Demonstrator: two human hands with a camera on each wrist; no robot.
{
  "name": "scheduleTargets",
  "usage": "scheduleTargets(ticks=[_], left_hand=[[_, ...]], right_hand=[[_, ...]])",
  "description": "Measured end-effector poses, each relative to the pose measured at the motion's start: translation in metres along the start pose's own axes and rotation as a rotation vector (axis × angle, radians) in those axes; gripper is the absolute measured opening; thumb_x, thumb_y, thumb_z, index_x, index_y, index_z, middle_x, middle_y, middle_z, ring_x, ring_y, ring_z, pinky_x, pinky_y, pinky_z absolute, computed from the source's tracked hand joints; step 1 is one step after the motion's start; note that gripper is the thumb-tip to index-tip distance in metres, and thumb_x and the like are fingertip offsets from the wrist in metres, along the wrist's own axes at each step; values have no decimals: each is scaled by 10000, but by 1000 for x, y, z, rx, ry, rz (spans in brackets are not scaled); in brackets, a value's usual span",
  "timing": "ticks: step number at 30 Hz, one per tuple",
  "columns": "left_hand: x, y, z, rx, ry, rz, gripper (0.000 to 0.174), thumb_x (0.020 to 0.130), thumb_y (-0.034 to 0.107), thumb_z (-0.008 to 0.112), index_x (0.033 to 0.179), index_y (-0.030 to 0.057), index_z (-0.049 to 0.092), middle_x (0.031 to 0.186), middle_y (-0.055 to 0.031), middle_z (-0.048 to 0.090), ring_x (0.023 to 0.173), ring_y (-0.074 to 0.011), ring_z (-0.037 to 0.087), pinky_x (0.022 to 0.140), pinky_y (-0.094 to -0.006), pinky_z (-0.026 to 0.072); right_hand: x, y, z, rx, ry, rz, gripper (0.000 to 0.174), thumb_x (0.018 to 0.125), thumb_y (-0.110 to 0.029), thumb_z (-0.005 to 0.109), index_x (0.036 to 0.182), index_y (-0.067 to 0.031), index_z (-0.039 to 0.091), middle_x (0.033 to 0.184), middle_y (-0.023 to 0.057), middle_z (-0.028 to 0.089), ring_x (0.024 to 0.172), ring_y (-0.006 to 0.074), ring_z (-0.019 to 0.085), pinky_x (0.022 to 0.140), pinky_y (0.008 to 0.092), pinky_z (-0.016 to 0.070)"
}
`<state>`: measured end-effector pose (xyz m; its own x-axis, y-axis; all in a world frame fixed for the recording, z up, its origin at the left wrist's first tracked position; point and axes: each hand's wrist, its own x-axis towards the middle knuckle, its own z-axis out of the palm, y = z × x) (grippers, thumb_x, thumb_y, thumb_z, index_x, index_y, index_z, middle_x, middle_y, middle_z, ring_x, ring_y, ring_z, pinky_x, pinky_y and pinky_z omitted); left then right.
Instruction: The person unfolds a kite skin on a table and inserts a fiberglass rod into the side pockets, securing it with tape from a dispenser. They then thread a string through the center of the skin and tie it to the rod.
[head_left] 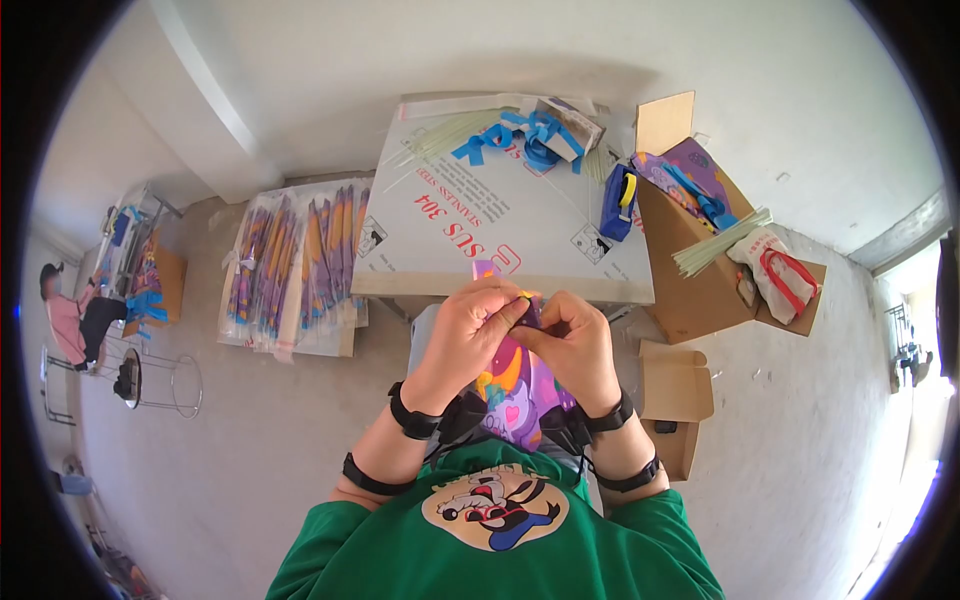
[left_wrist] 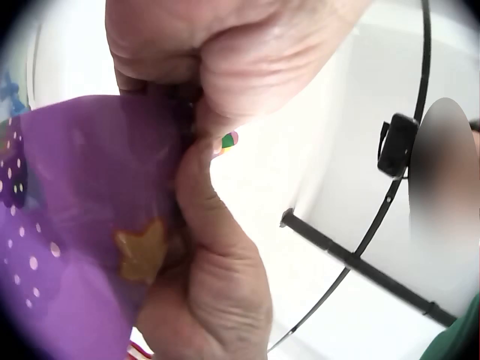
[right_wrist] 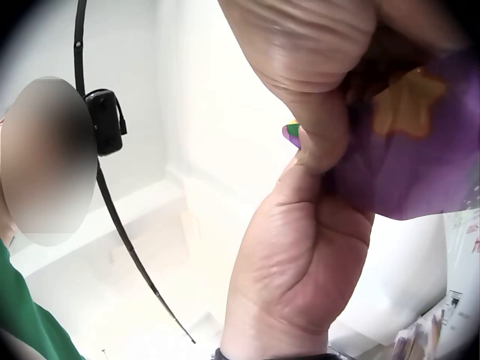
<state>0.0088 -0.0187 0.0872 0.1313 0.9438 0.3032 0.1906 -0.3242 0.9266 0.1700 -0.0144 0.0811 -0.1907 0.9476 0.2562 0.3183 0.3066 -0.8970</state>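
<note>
A purple printed plastic sheet (head_left: 515, 405) hangs in front of the green shirt, with orange shapes and a pale cartoon figure on it. Both hands meet at its upper edge. My left hand (head_left: 465, 325) pinches that edge between thumb and fingers. Close against it, my right hand (head_left: 575, 350) pinches the same gathered edge from the other side. In the left wrist view, a yellow star (left_wrist: 141, 250) shows on the shiny sheet, and a small multicoloured tip (left_wrist: 229, 140) pokes out past the thumbs. The fingertips are largely hidden behind the sheet and thumbs.
Ahead stands a table (head_left: 430, 220) bearing blue ribbons (head_left: 540, 138), pale thin sticks (head_left: 440, 138) and a blue tape dispenser (head_left: 618, 203). Cardboard box (head_left: 690, 270) stands right; purple-orange bundles (head_left: 265, 265) lie left. Another person (head_left: 72, 320) sits far left.
</note>
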Motion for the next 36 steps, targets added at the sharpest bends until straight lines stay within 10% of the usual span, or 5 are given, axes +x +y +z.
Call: scheduleTargets(ticks=[9, 16, 23, 28, 36], left_hand=[[-1, -3, 2, 65, 96, 116, 217, 915, 36, 552, 1111, 14, 642, 903, -37, 578, 750, -112, 523, 685, -207, 422], [1, -8, -1, 161, 191, 231, 184, 892, 20, 567, 1053, 15, 656, 861, -54, 556, 724, -148, 513, 617, -262, 421], [-5, -23, -75, 51, -164, 109, 102, 860, 31, 601, 899, 58, 691, 928, -52, 674, 811, -157, 559, 729, -282, 455], [-15, -70, -148, 732, -525, 73, 74, 746, 112, 685, 815, 107, 712, 738, -53, 655, 769, -238, 575, 697, -344, 481], [19, -184, -233, 1691, -549, -113, 111, 734, 136, 619, 744, 83, 715, 718, -110, 655, 726, -284, 641, 621, -405, 498]], right_hand=[[1, 7, -6, 508, -163, 292, 53, 898, -27, 594, 862, 11, 594, 751, -18, 570, 677, 40, 519, 601, 187, 474], [5, 26, -8, 586, 99, 234, 73, 897, -62, 608, 857, -1, 607, 740, -19, 575, 649, 38, 507, 575, 177, 429], [38, 98, -76, 877, 489, 322, 104, 911, -129, 603, 871, -34, 616, 724, -6, 589, 585, 69, 508, 514, 193, 394], [46, 143, -133, 778, 656, 320, 95, 904, -134, 618, 865, -51, 593, 710, -24, 570, 574, 59, 486, 503, 183, 376], [42, 204, -179, 532, 791, 292, 93, 905, -109, 606, 851, -49, 560, 680, -20, 522, 543, 44, 445, 464, 177, 349]])
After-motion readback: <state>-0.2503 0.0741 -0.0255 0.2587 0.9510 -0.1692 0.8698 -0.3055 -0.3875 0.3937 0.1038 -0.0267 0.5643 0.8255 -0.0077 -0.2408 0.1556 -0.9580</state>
